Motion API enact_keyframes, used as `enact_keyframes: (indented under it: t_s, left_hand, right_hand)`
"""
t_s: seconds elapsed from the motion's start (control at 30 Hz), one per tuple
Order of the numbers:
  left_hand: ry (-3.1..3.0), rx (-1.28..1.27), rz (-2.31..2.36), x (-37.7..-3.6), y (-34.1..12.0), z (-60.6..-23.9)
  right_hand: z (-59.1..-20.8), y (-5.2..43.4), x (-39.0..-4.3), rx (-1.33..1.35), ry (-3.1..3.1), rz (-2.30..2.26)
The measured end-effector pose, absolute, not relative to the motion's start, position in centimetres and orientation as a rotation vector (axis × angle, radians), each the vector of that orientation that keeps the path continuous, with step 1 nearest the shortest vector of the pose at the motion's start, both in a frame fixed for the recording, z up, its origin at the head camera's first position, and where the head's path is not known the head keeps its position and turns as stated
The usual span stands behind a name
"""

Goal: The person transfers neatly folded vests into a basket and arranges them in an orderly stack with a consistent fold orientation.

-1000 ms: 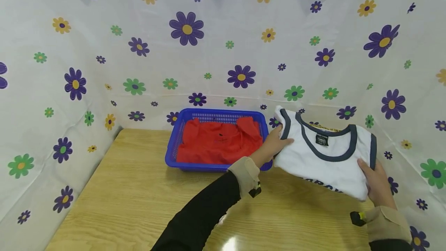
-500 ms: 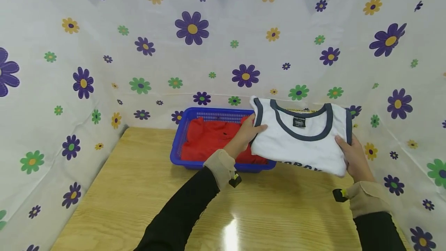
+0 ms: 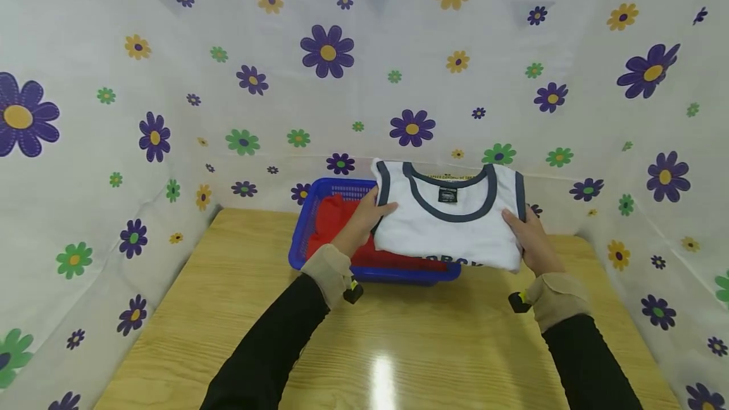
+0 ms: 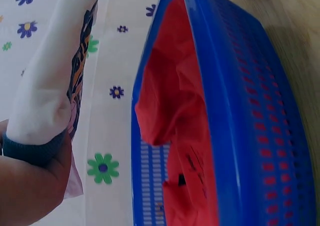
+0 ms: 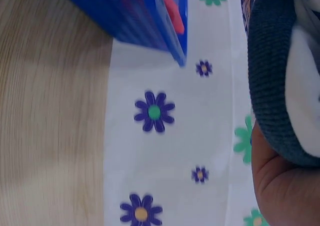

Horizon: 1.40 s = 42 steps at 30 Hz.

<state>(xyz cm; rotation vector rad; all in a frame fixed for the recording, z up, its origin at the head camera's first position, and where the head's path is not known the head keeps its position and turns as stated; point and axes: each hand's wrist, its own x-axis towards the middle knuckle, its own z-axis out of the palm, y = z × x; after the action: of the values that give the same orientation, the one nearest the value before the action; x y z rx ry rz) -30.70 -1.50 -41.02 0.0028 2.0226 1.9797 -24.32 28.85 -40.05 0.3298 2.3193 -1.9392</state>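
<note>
Blue plastic forms the one basket (image 3: pixel 302 252) at the back of the wooden table (image 3: pixel 239 309), its perforated walls keeping a single crumpled red garment (image 3: pixel 333 223) contained; the left wrist view shows that red cloth heaped loosely inside. Moving rightward, the left hand (image 3: pixel 364 223) pinches the left edge of one folded white tank top (image 3: pixel 450 233), thumb on top and fingers underneath, so the fold stays flat instead of dropping open. That white tank top, trimmed in dark grey at neck and armholes, hangs in the air over the basket's right half, clear of the table. On its far side the right hand (image 3: pixel 529 242) grips the opposite edge the same way, fingers curled round the grey binding, as the right wrist view shows close up. Two hands, one at each side, keep the folded garment level. One flower-printed cloth backdrop (image 3: pixel 171 81) wraps the table on three sides.
</note>
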Motion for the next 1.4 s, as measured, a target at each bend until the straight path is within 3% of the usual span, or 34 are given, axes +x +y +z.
enact_keyframes:
  t_s: [0.63,1.4]
  left_hand:
    - [2.075,-0.139,1.937,-31.5,-9.0,-43.6]
    - [2.143,-0.202,1.849,-31.9,-11.5,-44.8]
  right_hand:
    - [-41.9,22.6,-28.0,0.172,2.224,-1.845]
    - [-43.2,19.9,-29.5,0.152,2.204,-1.768]
